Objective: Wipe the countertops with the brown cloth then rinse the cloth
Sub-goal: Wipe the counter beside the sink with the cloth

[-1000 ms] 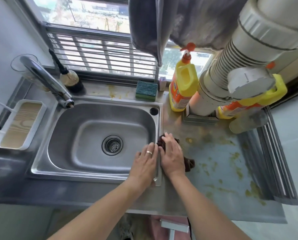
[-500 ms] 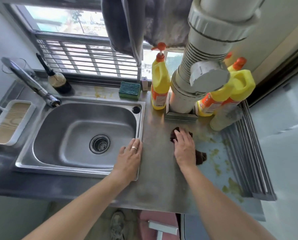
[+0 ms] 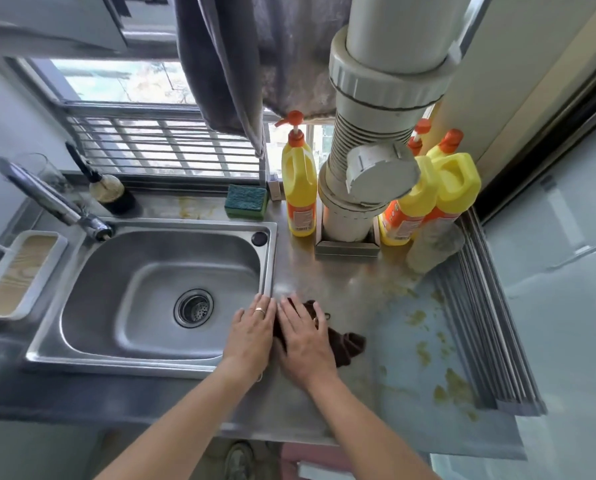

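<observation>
The brown cloth (image 3: 345, 345) lies bunched on the steel countertop (image 3: 352, 289) just right of the sink. My right hand (image 3: 303, 337) presses flat on it with straight fingers, and part of the cloth sticks out to the right of the hand. My left hand (image 3: 253, 332), with a ring on one finger, rests flat on the sink's right rim, touching the right hand. The sink (image 3: 116, 258) is dry-looking with a round drain (image 3: 193, 308). The tap (image 3: 52, 200) reaches over its back left corner. Yellow-green smears (image 3: 424, 348) dot the countertop's right side.
Yellow detergent bottles (image 3: 300, 188) and a wide grey pipe (image 3: 369, 168) stand at the back. A green sponge (image 3: 246, 200) sits by the window. A rolled metal rack (image 3: 487, 306) lines the right edge. A white tray (image 3: 16, 271) is left of the sink. A grey towel (image 3: 241, 64) hangs overhead.
My right hand has slid the cloth leftward across the countertop, back against the sink rim beside my left hand. The left hand has stayed on the rim.
</observation>
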